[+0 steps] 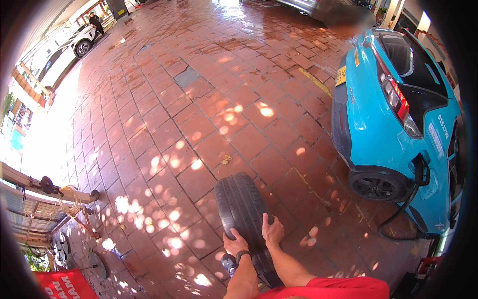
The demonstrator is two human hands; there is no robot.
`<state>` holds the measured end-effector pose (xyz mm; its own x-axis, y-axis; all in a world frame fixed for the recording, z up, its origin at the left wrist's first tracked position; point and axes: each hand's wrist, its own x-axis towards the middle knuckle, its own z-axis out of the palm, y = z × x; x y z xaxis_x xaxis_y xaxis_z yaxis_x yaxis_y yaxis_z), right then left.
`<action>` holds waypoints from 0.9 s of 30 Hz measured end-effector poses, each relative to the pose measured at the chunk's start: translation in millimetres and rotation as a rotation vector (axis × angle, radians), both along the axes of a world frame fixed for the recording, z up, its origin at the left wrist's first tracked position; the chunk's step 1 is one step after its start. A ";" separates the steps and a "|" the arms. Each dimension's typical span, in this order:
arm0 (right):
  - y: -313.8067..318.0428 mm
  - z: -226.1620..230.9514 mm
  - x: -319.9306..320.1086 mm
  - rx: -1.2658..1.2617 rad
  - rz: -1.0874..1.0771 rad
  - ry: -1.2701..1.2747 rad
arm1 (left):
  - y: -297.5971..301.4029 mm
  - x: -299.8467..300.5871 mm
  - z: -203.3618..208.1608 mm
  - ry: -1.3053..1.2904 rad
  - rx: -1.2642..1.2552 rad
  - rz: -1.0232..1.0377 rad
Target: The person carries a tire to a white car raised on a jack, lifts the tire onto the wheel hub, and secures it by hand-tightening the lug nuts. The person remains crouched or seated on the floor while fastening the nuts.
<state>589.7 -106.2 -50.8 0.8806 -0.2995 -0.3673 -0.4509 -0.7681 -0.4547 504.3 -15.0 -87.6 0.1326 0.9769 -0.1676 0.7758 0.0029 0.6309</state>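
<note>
Head view: the black tyre (241,197) is between the person's forearms, seemingly standing on its tread over red paving tiles (164,134), though its contact with them is hidden. Its long axis runs away from the body, the far end leaning slightly left. The left hand (235,244) clamps its left edge and the right hand (273,230) its right edge, thumbs toward the tread, fingers partly hidden; the right sits slightly farther along it. A shoe (228,264) shows just left of the tyre's near part. Beyond its far end lie yellowish leaves (226,159). Well left of it hangs a coiled hose (71,199); to its right stands a blue car (366,114). No container can be made out for certain; the car's charging port holds a black plug (423,172). Far beyond the tyre, to the left, is a white car (59,62).
</note>
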 end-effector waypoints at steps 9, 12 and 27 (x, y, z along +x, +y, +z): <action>8.0 2.0 6.5 -0.007 -0.004 -0.021 | 7.5 6.4 -0.8 0.049 -0.010 -0.010; 11.0 2.5 9.6 -0.011 -0.002 -0.019 | 10.9 9.6 0.2 0.068 -0.030 -0.004; 24.9 7.2 24.1 0.022 0.002 0.025 | 26.8 26.9 7.0 0.149 -0.101 0.008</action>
